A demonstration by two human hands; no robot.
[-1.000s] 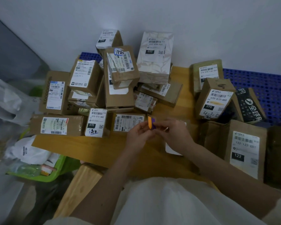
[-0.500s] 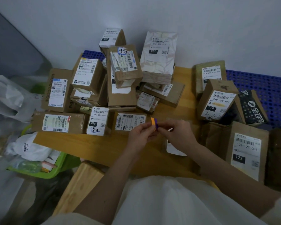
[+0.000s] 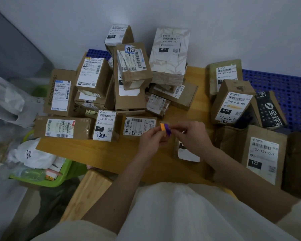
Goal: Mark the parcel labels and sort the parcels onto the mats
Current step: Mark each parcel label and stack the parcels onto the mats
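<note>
**Parcels crowd a wooden table against a pale wall**

Parcels (image 3: 129, 75) in brown card with white labels lie heaped on the wooden table (image 3: 97, 153); blue perforated mats (image 3: 285, 87) flank them. A green basket (image 3: 59, 178) sits lower left. Left hand (image 3: 152, 139) and right hand (image 3: 192, 136) together pinch an orange-and-purple marker (image 3: 165, 129).

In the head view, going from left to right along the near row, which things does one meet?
Long flat parcel → small 070 parcel → left hand → orange and purple marker → right hand → 122 parcel.
</note>
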